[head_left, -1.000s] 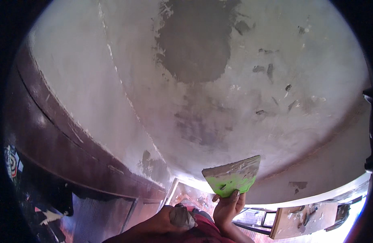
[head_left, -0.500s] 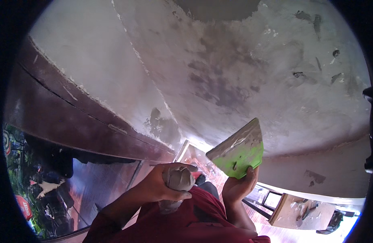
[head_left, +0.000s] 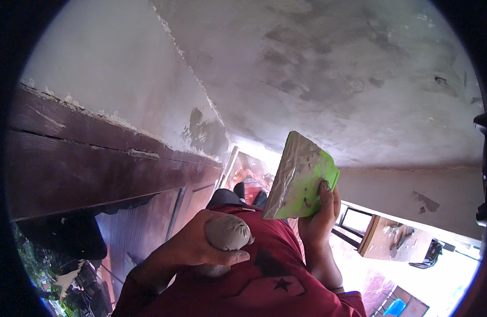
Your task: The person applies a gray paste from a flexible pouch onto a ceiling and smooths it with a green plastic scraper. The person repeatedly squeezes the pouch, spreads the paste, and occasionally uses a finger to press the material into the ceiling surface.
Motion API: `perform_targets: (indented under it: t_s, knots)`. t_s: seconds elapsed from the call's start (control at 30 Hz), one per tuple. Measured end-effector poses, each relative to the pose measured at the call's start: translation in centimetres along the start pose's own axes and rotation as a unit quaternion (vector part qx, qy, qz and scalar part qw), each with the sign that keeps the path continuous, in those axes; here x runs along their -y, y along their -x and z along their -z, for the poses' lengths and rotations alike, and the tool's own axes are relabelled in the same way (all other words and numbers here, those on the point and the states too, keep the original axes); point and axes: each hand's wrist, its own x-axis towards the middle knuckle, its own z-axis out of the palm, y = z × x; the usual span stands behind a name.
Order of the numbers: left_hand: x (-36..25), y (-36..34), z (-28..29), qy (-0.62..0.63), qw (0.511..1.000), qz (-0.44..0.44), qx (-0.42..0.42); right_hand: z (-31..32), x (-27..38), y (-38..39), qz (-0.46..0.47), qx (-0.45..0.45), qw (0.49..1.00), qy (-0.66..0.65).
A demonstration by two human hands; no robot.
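A rounded lump of grey putty (head_left: 227, 232) sits in my left hand (head_left: 195, 245), in front of the red shirt. The fingers wrap round it, and more of the same grey stuff shows below the thumb. To the right and a little higher, my right hand (head_left: 320, 222) grips a bright green putty spreader (head_left: 305, 177) by its right edge, with the thumb on its face. Grey putty coats most of that face, thickest along the left edge. The spreader is tilted and apart from the grey plastered wall (head_left: 307, 105) and from the lump.
Patchy, darker smears mark the wall surface. A dark brown wooden beam (head_left: 106, 153) runs along the left, with glass or panels below it. At lower right stands a putty-spotted board (head_left: 394, 238) with tools on it. A blue object (head_left: 395, 307) lies low at the right.
The spreader has turned more upright and shifted a little left and up with my right hand. My left hand and the lump sit slightly left. The whole view has tilted.
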Motion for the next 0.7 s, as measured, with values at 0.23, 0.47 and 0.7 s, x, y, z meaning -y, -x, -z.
perform_targets:
  t_s: [0.23, 0.47, 0.7]
  knots:
    - [0.5, 0.2, 1.3, -0.097, 0.995, 0.025, -0.008, -0.9, -1.1, 0.2, 0.003, 0.027, 1.0, 0.012]
    - [0.3, -0.1, 1.3, -0.015, 0.989, -0.029, 0.143, -2.1, -0.1, -0.2, 0.021, 0.04, 0.998, 0.04]
    - [-0.2, 0.3, 2.5, 0.076, 0.996, -0.018, -0.043, -3.4, 1.4, -0.3, -0.063, 0.062, 0.996, 0.014]
